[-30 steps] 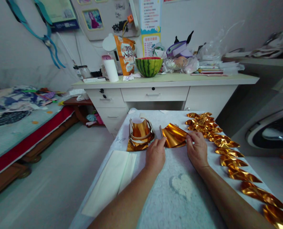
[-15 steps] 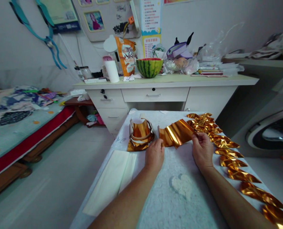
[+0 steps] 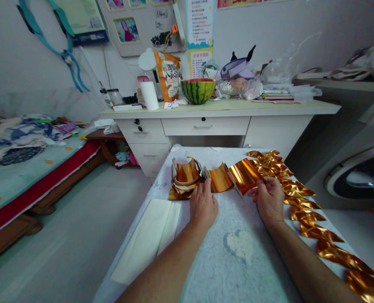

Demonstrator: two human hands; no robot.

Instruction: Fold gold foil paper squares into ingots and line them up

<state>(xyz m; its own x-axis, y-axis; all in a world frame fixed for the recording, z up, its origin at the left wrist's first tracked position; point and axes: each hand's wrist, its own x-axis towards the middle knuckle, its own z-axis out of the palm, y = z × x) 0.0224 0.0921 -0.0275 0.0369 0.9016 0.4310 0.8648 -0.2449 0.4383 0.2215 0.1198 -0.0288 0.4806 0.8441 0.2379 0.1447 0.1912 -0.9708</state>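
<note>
My right hand pinches the lower right corner of a shiny gold foil sheet, curved and raised off the cloth. Just left of it, a second curled gold foil sheet lies close by, its left edge beside the fingertips of my left hand. That hand is open, fingers stretched forward; whether they touch the sheet I cannot tell. Beyond them stands a stack of curled gold foil sheets with pale backs. Along the right table edge runs a row of twisted gold foil pieces.
Folded pale paper lies left on the cloth-covered table. A white desk behind it carries a cut watermelon, an orange pouch and plastic bags. A bed is at left, a washing machine at right.
My left hand has moved slightly left and its fingers have straightened. The foil between my hands now shows as two separate curled sheets, the right one drawn a little to the right.
</note>
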